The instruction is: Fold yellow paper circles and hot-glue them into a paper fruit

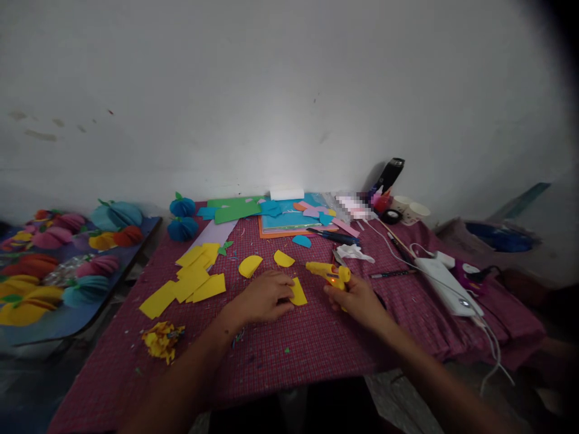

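Note:
My right hand (357,298) is wrapped round the handle of a yellow glue gun (323,269), whose nozzle points left and whose small orange light is lit. With curled fingers, my left hand (266,295) holds the left edge of a small yellow paper piece (299,293) on the table. Behind the hands lie a yellow paper half-circle (250,266) and another yellow cut-out (284,258). Left of my left hand is a spread of yellow paper rectangles (192,280). A blue paper half-circle (301,241) rests farther back.
Crumpled yellow paper (163,341) lies at the front left of the checked cloth (271,361). Layered paper fruits (90,292) cover a blue side table. At right are a white power strip (447,285) with cables, paper cups (415,212) and a black bottle (389,175).

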Demonstrator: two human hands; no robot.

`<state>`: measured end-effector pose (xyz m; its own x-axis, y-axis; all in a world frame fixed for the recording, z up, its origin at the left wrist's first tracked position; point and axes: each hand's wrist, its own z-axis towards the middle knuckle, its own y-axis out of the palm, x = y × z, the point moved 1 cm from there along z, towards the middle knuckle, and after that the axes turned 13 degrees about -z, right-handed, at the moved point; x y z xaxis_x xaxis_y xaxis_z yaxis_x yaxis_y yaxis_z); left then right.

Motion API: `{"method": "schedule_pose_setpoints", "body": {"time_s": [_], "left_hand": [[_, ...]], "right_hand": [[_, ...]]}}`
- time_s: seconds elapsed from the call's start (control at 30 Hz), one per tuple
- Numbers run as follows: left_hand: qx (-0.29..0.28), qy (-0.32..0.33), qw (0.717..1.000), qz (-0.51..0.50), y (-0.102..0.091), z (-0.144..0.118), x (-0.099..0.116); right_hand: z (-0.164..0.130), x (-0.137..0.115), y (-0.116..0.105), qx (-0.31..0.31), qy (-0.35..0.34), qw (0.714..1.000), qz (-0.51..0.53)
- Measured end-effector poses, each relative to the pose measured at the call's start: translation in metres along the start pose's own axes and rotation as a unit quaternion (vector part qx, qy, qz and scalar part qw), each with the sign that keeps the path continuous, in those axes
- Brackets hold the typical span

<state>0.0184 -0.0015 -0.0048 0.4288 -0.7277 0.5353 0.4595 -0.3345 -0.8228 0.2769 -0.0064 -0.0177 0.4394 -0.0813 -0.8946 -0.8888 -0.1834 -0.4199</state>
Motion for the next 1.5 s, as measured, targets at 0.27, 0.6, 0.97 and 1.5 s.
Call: {"method": "schedule_pose_setpoints", "body": {"time_s": [0.27,0.6,0.97,1.5], "left_hand": [[0.02,-0.009,1.0,0.002,0.005,0.002,-0.005],[0.032,-0.014,0.999,-0.003,0.008,-0.001,-0.01],[0.029,-0.008,1.0,-0.003,0.007,0.0,-0.009],[0.028,-0.018,0.999,-0.014,0.005,0.001,-0.007]], "right_hand": [[-0.004,-0.008,-0.002,-0.084,0.054,0.994,0.032],[0.002,-0.008,-0.011,-0.094,0.038,0.995,0.016],[0.004,-0.003,-0.012,-0.111,0.044,0.992,-0.032],[0.008,-0.004,-0.014,-0.189,0.081,0.979,-0.009]]}}
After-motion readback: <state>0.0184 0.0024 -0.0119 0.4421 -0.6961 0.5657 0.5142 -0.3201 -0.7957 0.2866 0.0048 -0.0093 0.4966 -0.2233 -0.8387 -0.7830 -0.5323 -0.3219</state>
